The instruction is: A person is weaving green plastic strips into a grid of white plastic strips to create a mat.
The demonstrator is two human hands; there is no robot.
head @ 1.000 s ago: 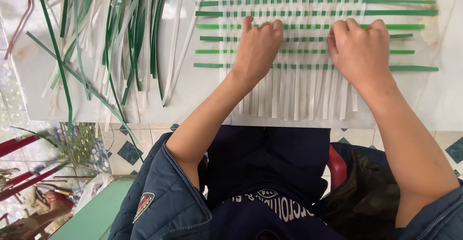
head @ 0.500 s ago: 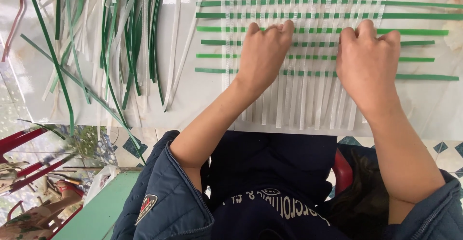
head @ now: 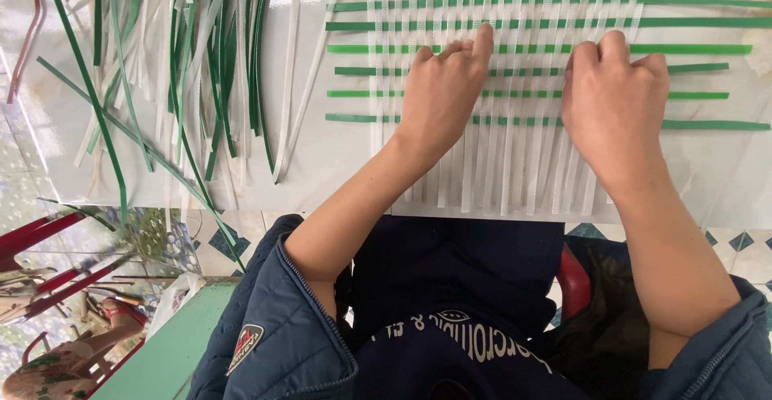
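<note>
Looking down from above, I am seeing both of my bare hands pressing on a partly woven mat of flat plastic strips (head: 515,86), which is lying on a glossy white tabletop (head: 338,159) directly in front of me. The mat is made of white translucent strips (head: 482,183) running toward me and green strips (head: 700,125) crossing them from side to side, with the white ends hanging loose at the near table edge.

My left hand (head: 441,94) is resting palm down on the left part of the weave, fingers curled loosely, the fingertips (head: 482,40) touching the crossing strips near the middle green rows. It is gripping nothing that I can make out; the fingers are bent but pressing rather than clasping. My right hand (head: 615,98) is lying just beside it on the right part of the weave, also palm down with knuckles raised and fingers tucked forward onto the strips. Whether those fingertips are pinching a strip I cannot tell, since they are hidden under the hand.

Well apart to the left, a loose heap of spare green and white plastic strips (head: 193,70) is sprawling across the tabletop, some trailing over the near edge. I am wearing a dark blue quilted jacket (head: 273,328) with the sleeves pushed up. Below the table, patterned floor tiles (head: 233,239) are showing, and a pale green surface (head: 161,352) is sitting at lower left.
</note>
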